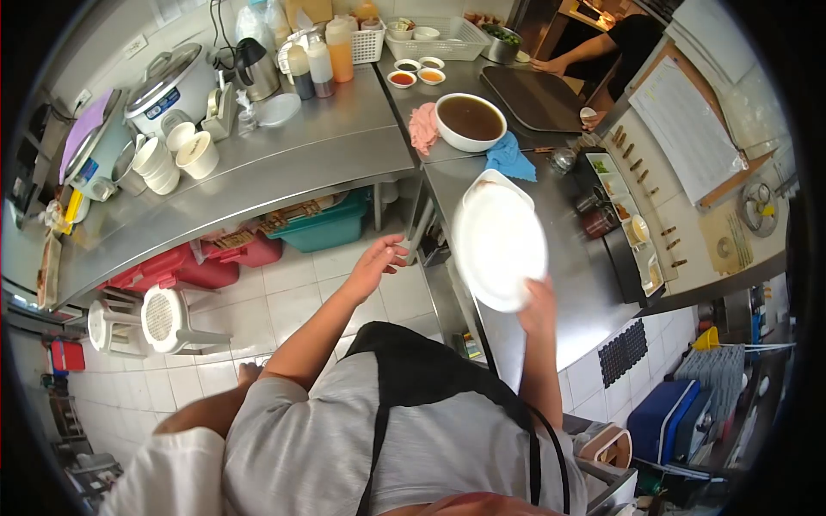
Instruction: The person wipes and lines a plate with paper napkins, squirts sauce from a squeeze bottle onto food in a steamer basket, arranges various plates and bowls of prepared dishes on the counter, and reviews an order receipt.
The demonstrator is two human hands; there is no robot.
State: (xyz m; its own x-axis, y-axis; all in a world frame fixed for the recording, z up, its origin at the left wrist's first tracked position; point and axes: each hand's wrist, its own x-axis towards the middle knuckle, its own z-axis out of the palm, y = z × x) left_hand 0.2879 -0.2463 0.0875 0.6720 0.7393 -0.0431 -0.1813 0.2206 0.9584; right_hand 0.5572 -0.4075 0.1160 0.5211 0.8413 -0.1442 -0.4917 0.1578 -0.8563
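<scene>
My right hand [537, 305] grips the lower right rim of a white oval plate [501, 245], which is tilted above the steel counter [576, 267]. Part of another white dish [495, 179] shows behind the plate's upper edge. My left hand [377, 264] is raised over the floor, its fingers apart and holding nothing. Beyond the plate stands a white bowl of brown liquid [471, 120], between a pink cloth [423, 129] and a blue cloth [512, 157].
A co-worker's arm [585, 56] reaches to a dark tray [533, 99] at the back. Small sauce bowls [402, 79] stand near squeeze bottles [340, 52]. A black topping rack [615, 224] lines the right side. Another person's white sleeve [176, 473] is close at my left.
</scene>
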